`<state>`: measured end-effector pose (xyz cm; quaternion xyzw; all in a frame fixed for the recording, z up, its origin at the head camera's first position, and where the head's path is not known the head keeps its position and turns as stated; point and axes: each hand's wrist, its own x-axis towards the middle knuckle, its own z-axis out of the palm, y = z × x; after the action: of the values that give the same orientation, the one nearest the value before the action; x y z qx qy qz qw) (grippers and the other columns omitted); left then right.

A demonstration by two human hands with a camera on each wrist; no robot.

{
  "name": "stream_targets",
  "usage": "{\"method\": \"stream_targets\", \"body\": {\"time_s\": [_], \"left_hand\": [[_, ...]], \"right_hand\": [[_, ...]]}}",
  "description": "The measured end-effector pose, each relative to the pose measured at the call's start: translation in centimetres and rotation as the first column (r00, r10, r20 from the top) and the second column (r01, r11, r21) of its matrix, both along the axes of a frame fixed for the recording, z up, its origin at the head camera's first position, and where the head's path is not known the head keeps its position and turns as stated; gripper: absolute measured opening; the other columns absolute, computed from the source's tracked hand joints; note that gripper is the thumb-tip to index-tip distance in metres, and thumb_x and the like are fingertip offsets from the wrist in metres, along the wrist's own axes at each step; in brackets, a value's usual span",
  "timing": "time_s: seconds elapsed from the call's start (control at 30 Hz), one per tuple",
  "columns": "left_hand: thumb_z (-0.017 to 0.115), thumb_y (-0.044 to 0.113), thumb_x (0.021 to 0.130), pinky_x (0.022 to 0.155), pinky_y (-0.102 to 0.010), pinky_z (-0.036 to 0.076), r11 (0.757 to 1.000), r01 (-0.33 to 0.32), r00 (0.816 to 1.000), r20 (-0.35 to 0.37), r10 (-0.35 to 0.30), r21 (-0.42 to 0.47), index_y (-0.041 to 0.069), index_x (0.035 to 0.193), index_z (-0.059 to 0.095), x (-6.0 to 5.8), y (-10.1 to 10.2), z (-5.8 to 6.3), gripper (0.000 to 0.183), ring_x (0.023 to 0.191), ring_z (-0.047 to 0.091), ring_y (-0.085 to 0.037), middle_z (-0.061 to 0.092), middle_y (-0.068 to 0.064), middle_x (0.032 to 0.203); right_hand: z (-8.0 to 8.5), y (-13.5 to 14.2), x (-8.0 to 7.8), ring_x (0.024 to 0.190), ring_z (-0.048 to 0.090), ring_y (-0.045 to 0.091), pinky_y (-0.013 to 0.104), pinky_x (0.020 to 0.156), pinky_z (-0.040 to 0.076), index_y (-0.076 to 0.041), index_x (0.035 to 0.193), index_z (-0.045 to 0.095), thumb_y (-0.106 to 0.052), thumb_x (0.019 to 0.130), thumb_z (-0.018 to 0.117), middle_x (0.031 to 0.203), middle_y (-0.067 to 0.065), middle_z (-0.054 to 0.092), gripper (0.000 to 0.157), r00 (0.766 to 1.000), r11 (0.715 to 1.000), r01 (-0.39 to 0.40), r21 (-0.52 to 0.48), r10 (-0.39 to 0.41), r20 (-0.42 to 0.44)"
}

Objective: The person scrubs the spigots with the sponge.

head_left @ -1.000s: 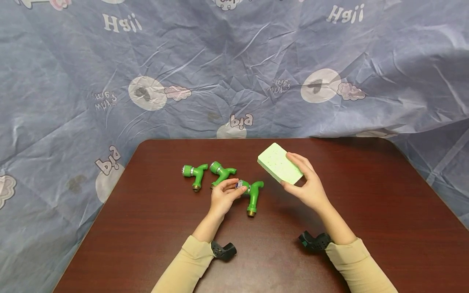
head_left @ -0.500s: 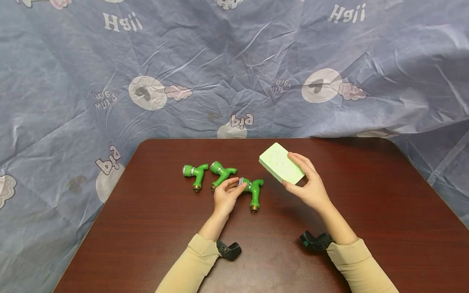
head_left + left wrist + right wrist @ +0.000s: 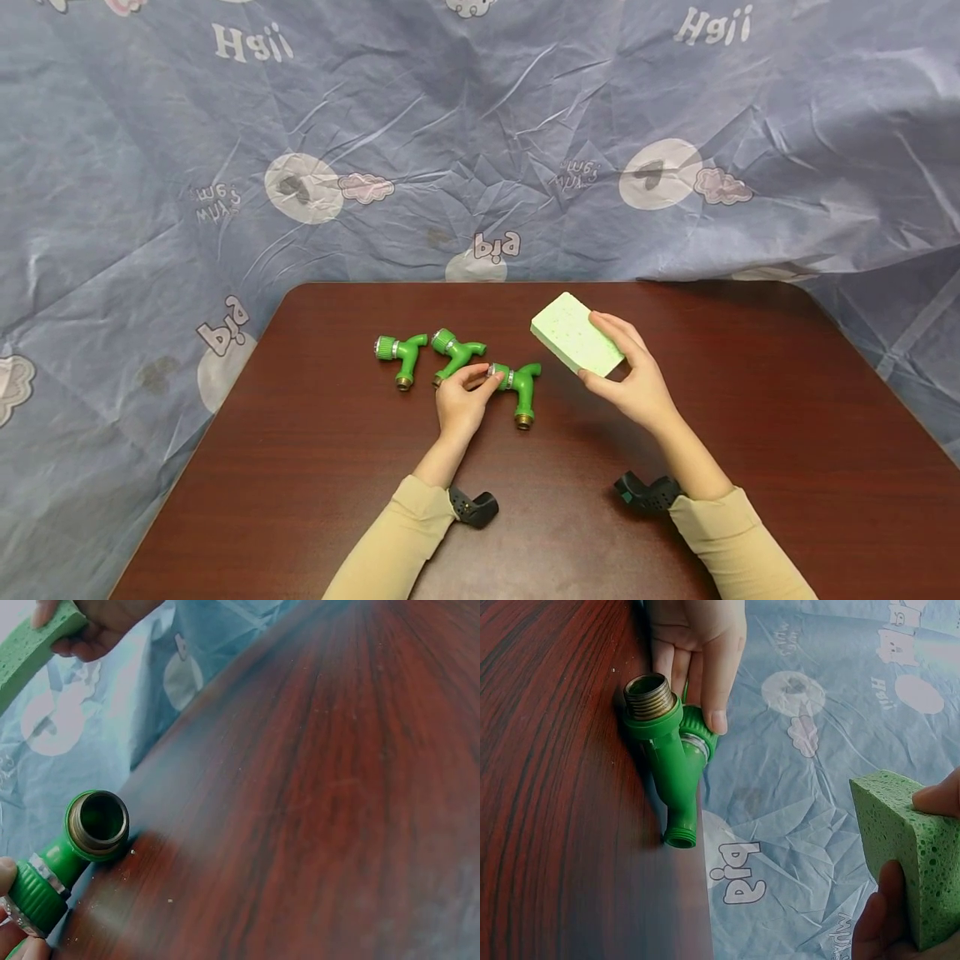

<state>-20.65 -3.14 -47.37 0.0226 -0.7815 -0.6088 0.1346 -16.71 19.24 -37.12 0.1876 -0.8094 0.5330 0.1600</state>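
Observation:
A green faucet with a brass threaded end is pinched at its ridged knob by my left hand, between thumb and fingers. In the right wrist view the faucet's brass thread and its spout show clearly. My right hand grips a light green sponge by one end, raised to the right of the faucet and apart from it. Two more green faucets, one at the far left and one beside my left fingers, lie on the table; the fingers partly cover the nearer one's brass end.
The dark red-brown wooden table spreads under both hands. Behind it hangs a wrinkled blue printed cloth. Black wrist mounts sit on the left wrist and the right wrist. A few pale specks dot the tabletop.
My left hand has shifted slightly right with the faucet, whose brass end has risen a little in the head view. The right hand and sponge have barely moved.

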Motion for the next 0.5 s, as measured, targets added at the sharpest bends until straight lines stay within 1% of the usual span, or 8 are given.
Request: {"method": "stream_targets", "body": {"time_s": [0.1,0.17,0.3,0.4,0.5], "left_hand": [[0.078,0.025,0.078,0.071,-0.033,0.055,1.0,-0.02,1.0,-0.007,0.02,-0.002,0.005,0.101,0.072,-0.1,0.1,0.0,0.031,0.085,0.068,-0.018,0.071,-0.005,0.094],[0.077,0.024,0.078,0.07,-0.032,0.054,1.0,-0.028,0.999,-0.026,0.028,-0.001,0.003,0.1,0.072,-0.2,0.0,0.0,0.031,0.084,0.069,-0.017,0.071,-0.005,0.092],[0.075,0.019,0.08,0.068,-0.031,0.055,0.999,-0.041,0.993,-0.11,0.039,-0.012,0.002,0.098,0.072,-0.6,-0.3,0.2,0.025,0.081,0.069,-0.016,0.072,-0.006,0.088],[0.073,0.015,0.082,0.067,-0.029,0.056,0.999,-0.041,0.982,-0.187,0.035,-0.031,0.0,0.098,0.072,-1.1,-0.9,0.4,0.021,0.08,0.069,-0.017,0.072,-0.007,0.089],[0.071,0.014,0.084,0.066,-0.029,0.056,0.997,-0.06,0.971,-0.234,0.049,-0.043,0.001,0.098,0.072,-1.8,-1.7,0.7,0.02,0.081,0.069,-0.017,0.072,-0.007,0.091]], "right_hand": [[-0.1,0.0,0.0,0.107,0.042,0.013,0.012,0.071,0.043,0.002,0.136,0.046,0.011,0.072,0.07,0.139,0.018,0.038,0.068,1.0,1.0,0.004,0.006,-0.004,-0.003],[-0.1,0.1,0.0,0.108,0.042,0.012,0.011,0.072,0.043,0.003,0.136,0.045,0.011,0.072,0.07,0.139,0.019,0.037,0.068,1.0,1.0,0.002,0.004,-0.002,-0.002],[-0.1,0.1,-0.1,0.107,0.042,0.012,0.011,0.071,0.044,0.003,0.136,0.045,0.011,0.073,0.069,0.14,0.018,0.037,0.068,1.0,1.0,-0.008,-0.009,0.008,0.005],[-0.1,0.1,-0.1,0.106,0.042,0.013,0.011,0.071,0.045,0.003,0.136,0.045,0.012,0.073,0.069,0.14,0.019,0.037,0.068,1.0,1.0,-0.011,-0.016,0.011,0.003],[-0.1,0.2,-0.2,0.106,0.042,0.014,0.011,0.07,0.045,0.004,0.136,0.045,0.013,0.072,0.068,0.14,0.019,0.036,0.068,1.0,1.0,-0.013,-0.024,0.013,0.002]]}}
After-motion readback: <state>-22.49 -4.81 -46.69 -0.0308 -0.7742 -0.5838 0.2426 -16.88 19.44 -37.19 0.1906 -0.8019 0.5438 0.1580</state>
